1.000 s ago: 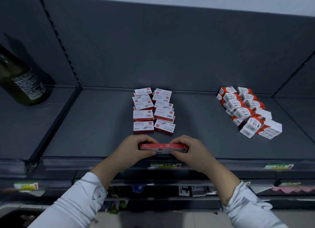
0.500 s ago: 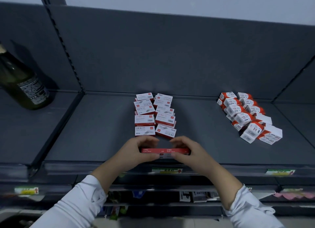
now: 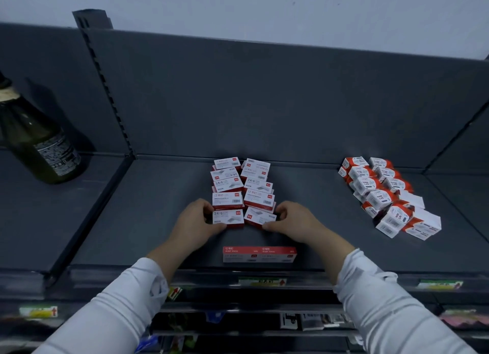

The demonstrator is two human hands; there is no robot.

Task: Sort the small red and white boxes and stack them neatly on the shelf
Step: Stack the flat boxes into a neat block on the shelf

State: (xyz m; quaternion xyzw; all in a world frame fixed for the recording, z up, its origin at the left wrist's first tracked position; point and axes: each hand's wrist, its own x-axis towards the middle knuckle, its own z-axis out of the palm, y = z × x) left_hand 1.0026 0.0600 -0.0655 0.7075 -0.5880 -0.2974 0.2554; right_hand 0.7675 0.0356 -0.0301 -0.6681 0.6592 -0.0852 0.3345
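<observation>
Red and white boxes (image 3: 227, 184) lie in two rows on the shelf (image 3: 158, 208), several marked "24/6"; left hand (image 3: 195, 221) fingers grasp the nearest left box (image 3: 228, 217); right hand (image 3: 293, 222) fingers grasp the nearest right box (image 3: 260, 217); the far group (image 3: 366, 185) possibly reads "PAPER CLIPS".

Left hand (image 3: 197, 221): palm down, fingers and thumb curled round the near-left box (image 3: 228, 217).
Right hand (image 3: 293, 222): mirrored, fingers and thumb curled round the near-right box (image 3: 260, 218).
Forearms (image 3: 164, 250): white-sleeved, reaching forward, converging; wrists bare.
</observation>
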